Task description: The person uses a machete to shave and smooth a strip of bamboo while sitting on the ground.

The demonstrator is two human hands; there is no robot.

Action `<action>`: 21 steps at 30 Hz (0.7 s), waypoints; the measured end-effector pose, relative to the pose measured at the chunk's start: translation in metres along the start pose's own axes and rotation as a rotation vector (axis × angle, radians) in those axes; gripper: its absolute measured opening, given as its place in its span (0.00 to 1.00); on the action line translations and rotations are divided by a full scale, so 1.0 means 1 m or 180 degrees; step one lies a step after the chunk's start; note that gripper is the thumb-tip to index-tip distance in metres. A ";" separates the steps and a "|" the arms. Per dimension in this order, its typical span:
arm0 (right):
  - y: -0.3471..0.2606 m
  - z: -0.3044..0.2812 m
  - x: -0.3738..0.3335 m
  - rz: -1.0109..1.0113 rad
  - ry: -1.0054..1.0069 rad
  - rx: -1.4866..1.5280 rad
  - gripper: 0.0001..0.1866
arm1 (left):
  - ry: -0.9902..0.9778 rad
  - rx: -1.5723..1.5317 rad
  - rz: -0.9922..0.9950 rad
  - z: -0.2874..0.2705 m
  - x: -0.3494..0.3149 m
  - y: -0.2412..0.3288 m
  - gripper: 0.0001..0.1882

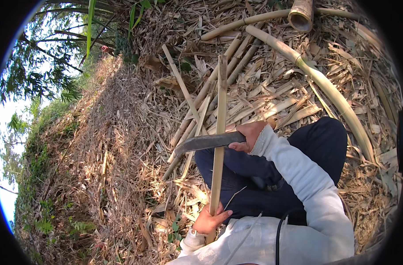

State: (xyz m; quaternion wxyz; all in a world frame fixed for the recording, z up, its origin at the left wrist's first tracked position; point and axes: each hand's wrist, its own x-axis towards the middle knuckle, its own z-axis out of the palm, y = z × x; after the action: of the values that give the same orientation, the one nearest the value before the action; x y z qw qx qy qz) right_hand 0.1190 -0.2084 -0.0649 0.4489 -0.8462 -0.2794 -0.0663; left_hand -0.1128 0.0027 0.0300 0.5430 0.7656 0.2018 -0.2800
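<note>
"Two items gripped. Particulars?"

"Strip (219, 119), one: near end closed in the left hand (210, 219). Knife (201, 142), one: handle closed in the right hand (250, 134), blade pointing left across the strip."

"Strip's place?"

"Over the legs (259, 203), running near to far. Blade contact: cannot tell."

"Handling?"

"Advisable: firm near grip, shallow blade angle, strokes well clear of the left hand."

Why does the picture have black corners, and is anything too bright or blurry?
Head view: the fisheye lens leaves a round picture with black corners; head view: the sky at the left glares nearly white; head view: the dark trousers show little detail; head view: the knife and bamboo strip look fairly clear, without obvious motion blur.
</note>
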 end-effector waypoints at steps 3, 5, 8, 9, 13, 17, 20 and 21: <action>0.045 -0.008 0.019 0.1003 0.0388 0.0103 0.44 | -0.0128 -0.0151 -0.0194 -0.004 -0.014 -0.008 0.21; 0.092 -0.017 0.031 0.1686 0.0980 0.0441 0.39 | -0.0163 -0.0290 -0.0314 -0.005 -0.023 -0.020 0.21; 0.108 0.004 0.029 0.1812 0.1201 0.1042 0.39 | -0.0320 -0.0573 -0.0327 -0.002 -0.009 -0.037 0.18; 0.091 0.001 0.028 0.2123 0.1114 0.2094 0.39 | -0.0453 -0.0671 -0.0394 -0.001 -0.004 -0.038 0.18; 0.040 -0.016 0.027 0.2522 0.0719 0.4745 0.34 | -0.0983 -0.1010 -0.0517 -0.012 0.022 -0.031 0.15; 0.045 -0.015 0.019 0.2295 0.0634 0.4813 0.27 | -0.1220 -0.0711 -0.0470 -0.017 0.030 -0.033 0.16; 0.043 -0.010 0.026 0.2441 0.0914 0.3817 0.25 | -0.1021 -0.0667 -0.0502 -0.019 0.034 -0.034 0.15; 0.043 -0.008 0.028 0.2440 0.0945 0.3458 0.25 | -0.1016 -0.0616 -0.0470 -0.019 0.034 -0.034 0.15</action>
State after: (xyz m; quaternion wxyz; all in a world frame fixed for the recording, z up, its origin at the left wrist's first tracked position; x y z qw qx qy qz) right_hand 0.1666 -0.2221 -0.0812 0.8355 -0.5219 0.1111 0.1317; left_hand -0.1033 0.0316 -0.0116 0.6171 0.6389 0.1946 -0.4161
